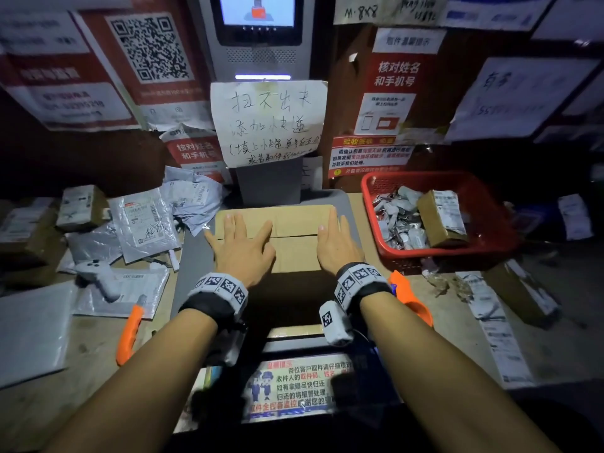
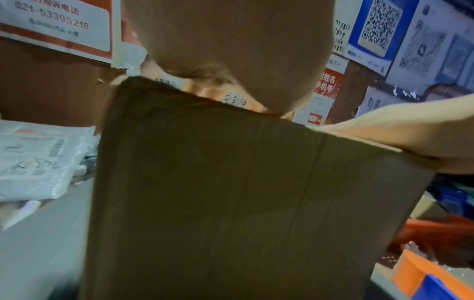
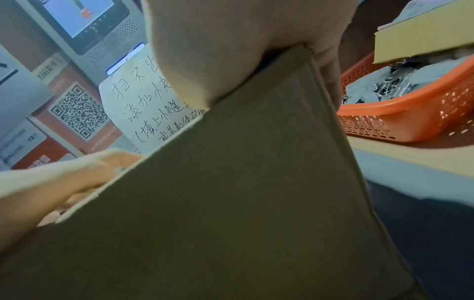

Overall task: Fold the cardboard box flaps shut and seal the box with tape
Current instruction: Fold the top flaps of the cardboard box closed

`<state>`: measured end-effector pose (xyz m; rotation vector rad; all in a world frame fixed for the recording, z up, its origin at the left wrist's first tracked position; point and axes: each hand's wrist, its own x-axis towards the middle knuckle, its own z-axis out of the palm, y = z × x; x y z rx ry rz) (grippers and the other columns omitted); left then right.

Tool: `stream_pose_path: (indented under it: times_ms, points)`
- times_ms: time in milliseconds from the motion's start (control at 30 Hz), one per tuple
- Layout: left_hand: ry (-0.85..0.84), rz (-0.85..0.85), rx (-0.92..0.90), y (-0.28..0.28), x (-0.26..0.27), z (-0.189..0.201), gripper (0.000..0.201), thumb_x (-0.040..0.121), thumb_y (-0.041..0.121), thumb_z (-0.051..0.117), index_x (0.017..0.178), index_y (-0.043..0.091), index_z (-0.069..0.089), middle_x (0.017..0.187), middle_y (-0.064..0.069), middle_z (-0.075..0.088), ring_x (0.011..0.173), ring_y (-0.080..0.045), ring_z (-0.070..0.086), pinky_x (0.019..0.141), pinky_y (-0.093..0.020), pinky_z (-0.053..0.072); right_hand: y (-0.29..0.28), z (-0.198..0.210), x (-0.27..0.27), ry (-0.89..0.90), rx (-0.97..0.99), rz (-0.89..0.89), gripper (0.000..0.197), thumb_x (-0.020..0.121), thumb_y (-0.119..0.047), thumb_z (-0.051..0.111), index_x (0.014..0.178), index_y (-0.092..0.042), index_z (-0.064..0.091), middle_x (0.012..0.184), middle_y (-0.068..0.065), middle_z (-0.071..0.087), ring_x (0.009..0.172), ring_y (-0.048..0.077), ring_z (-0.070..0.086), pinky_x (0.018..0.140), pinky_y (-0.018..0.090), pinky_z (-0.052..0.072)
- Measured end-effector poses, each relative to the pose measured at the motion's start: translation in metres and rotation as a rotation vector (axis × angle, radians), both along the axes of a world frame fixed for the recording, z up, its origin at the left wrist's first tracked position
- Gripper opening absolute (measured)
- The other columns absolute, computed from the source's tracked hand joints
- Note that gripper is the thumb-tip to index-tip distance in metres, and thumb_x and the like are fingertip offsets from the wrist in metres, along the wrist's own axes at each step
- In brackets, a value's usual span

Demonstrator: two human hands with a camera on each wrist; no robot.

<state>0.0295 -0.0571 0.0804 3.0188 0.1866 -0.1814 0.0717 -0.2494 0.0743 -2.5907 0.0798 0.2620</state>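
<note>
A brown cardboard box [image 1: 294,253] stands in the middle of the counter with its top flaps folded down, their seam running left to right. My left hand [image 1: 242,246] lies flat with spread fingers on the left half of the top, across the seam. My right hand [image 1: 336,246] presses flat on the right half, near the right edge. The left wrist view shows my palm [image 2: 231,50] over the box's dark front wall [image 2: 231,192]. The right wrist view shows my right palm [image 3: 231,50] on the box's top corner [image 3: 243,203]. An orange-handled tool [image 1: 411,299] lies just right of my right wrist.
A red basket [image 1: 490,253] of small packets and a small carton sits to the right. Parcels and grey mail bags [image 1: 143,220] and a white controller [image 1: 98,276] crowd the left. Another orange-handled tool [image 1: 129,335] lies left of my left forearm. A kiosk [image 1: 268,181] with a handwritten note stands behind the box.
</note>
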Motion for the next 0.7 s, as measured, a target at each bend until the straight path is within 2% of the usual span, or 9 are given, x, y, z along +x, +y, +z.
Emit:
stream_pose_path:
  times_ms: [67, 133, 233, 267, 333, 367, 433, 567, 700]
  points:
    - [-0.007, 0.005, -0.003, -0.013, 0.002, 0.001, 0.057, 0.093, 0.052, 0.019, 0.149, 0.039, 0.022, 0.164, -0.009, 0.007, 0.15, -0.034, -0.001, 0.104, -0.078, 0.004, 0.0, 0.0, 0.001, -0.026, 0.021, -0.004, 0.056, 0.106, -0.041, 0.021, 0.159, -0.028, 0.005, 0.164, 0.007, 0.018, 0.134, 0.039, 0.044, 0.103, 0.053, 0.038]
    - [-0.023, -0.009, 0.014, -0.018, 0.001, -0.002, 0.062, 0.092, 0.065, 0.012, 0.15, 0.045, 0.016, 0.165, 0.001, 0.005, 0.151, -0.032, -0.001, 0.102, -0.081, 0.002, -0.003, -0.004, 0.004, -0.022, 0.083, 0.035, 0.057, 0.105, -0.043, 0.019, 0.158, -0.029, 0.003, 0.159, 0.01, 0.028, 0.131, 0.039, 0.046, 0.103, 0.055, 0.04]
    - [-0.007, -0.014, 0.025, -0.016, -0.001, -0.005, 0.065, 0.086, 0.077, 0.004, 0.147, 0.056, 0.005, 0.165, 0.006, 0.0, 0.151, -0.031, -0.005, 0.102, -0.08, 0.001, -0.014, -0.004, 0.005, 0.048, 0.174, 0.091, 0.059, 0.101, -0.05, 0.017, 0.157, -0.037, 0.0, 0.146, 0.017, 0.046, 0.124, 0.041, 0.051, 0.103, 0.057, 0.04]
    - [-0.015, -0.005, 0.026, -0.015, -0.002, -0.006, 0.065, 0.085, 0.077, 0.003, 0.147, 0.057, 0.004, 0.165, 0.007, 0.0, 0.151, -0.031, -0.005, 0.102, -0.08, 0.002, -0.018, -0.001, 0.002, 0.063, 0.224, 0.046, 0.059, 0.102, -0.051, 0.018, 0.157, -0.034, 0.005, 0.145, 0.018, 0.048, 0.126, 0.041, 0.05, 0.104, 0.055, 0.039]
    - [-0.017, -0.004, 0.025, -0.016, -0.001, -0.006, 0.065, 0.085, 0.077, 0.003, 0.147, 0.057, 0.005, 0.165, 0.007, 0.0, 0.151, -0.031, -0.004, 0.103, -0.08, 0.002, -0.04, -0.004, -0.005, 0.03, 0.295, -0.148, 0.053, 0.105, -0.045, 0.025, 0.148, -0.016, 0.035, 0.14, 0.021, 0.052, 0.124, 0.04, 0.051, 0.101, 0.046, 0.038]
    - [-0.014, -0.003, 0.023, -0.016, 0.0, -0.006, 0.065, 0.086, 0.077, 0.003, 0.147, 0.057, 0.005, 0.165, 0.007, 0.0, 0.151, -0.031, -0.004, 0.103, -0.08, 0.002, -0.053, -0.01, -0.009, -0.016, 0.259, -0.237, 0.046, 0.105, -0.039, 0.03, 0.134, -0.008, 0.049, 0.133, 0.024, 0.056, 0.119, 0.04, 0.053, 0.095, 0.044, 0.038]
    - [-0.014, -0.005, 0.019, -0.017, -0.001, -0.006, 0.065, 0.086, 0.077, 0.004, 0.148, 0.057, 0.005, 0.165, 0.006, -0.001, 0.151, -0.031, -0.005, 0.104, -0.079, 0.002, -0.079, -0.026, -0.021, 0.012, 0.064, -0.321, 0.036, 0.1, -0.03, 0.042, 0.121, -0.005, 0.056, 0.126, 0.023, 0.056, 0.117, 0.04, 0.053, 0.093, 0.044, 0.04]
    - [-0.005, -0.001, 0.023, -0.017, 0.0, -0.009, 0.065, 0.086, 0.077, 0.004, 0.148, 0.056, 0.005, 0.165, 0.006, -0.001, 0.151, -0.03, -0.006, 0.105, -0.078, 0.002, -0.114, -0.06, -0.049, 0.274, -0.217, -0.329, 0.043, 0.082, -0.023, 0.06, 0.124, -0.02, 0.051, 0.137, 0.017, 0.04, 0.127, 0.039, 0.038, 0.106, 0.047, 0.031]
    - [-0.041, 0.003, 0.034, -0.015, 0.001, -0.01, 0.065, 0.088, 0.075, 0.008, 0.148, 0.053, 0.011, 0.165, 0.005, 0.005, 0.151, -0.029, -0.002, 0.104, -0.078, 0.005, -0.128, -0.083, -0.063, 0.373, -0.304, -0.3, 0.065, 0.087, -0.018, 0.059, 0.146, -0.034, 0.035, 0.141, 0.02, 0.031, 0.129, 0.041, 0.035, 0.108, 0.048, 0.025]
